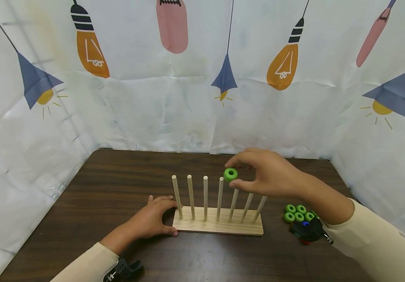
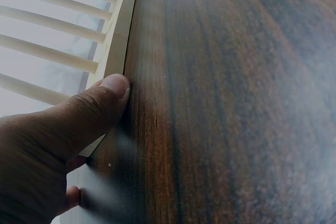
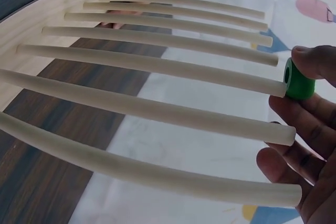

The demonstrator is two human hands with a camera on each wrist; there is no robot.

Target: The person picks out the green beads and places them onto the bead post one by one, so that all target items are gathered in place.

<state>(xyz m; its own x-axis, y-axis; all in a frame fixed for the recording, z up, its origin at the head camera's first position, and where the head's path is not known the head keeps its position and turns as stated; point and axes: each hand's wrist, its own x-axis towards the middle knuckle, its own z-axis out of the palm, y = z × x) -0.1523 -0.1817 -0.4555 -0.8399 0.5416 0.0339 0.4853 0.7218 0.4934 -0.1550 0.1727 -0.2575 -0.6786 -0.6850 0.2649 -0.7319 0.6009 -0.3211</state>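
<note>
A pale wooden peg stand (image 1: 220,226), a flat base with a row of several upright pegs, sits on the table. My left hand (image 1: 154,217) grips the base's left end, thumb (image 2: 113,90) on the front edge and fingers round behind. Between thumb and fingertips, my right hand (image 1: 269,174) pinches a green ring bead (image 1: 230,174), its hole showing. The bead is at the height of the peg tops, just right of the middle peg (image 1: 220,197). In the right wrist view the green bead (image 3: 300,80) overlaps one peg's tip. No peg carries a bead.
Several green beads (image 1: 299,217) lie grouped on the dark wood table (image 1: 117,180) to the right, partly hidden behind the right wrist's camera (image 1: 309,230). A white sheet (image 1: 174,105) printed with lamps and bulbs hangs round the table's back and sides.
</note>
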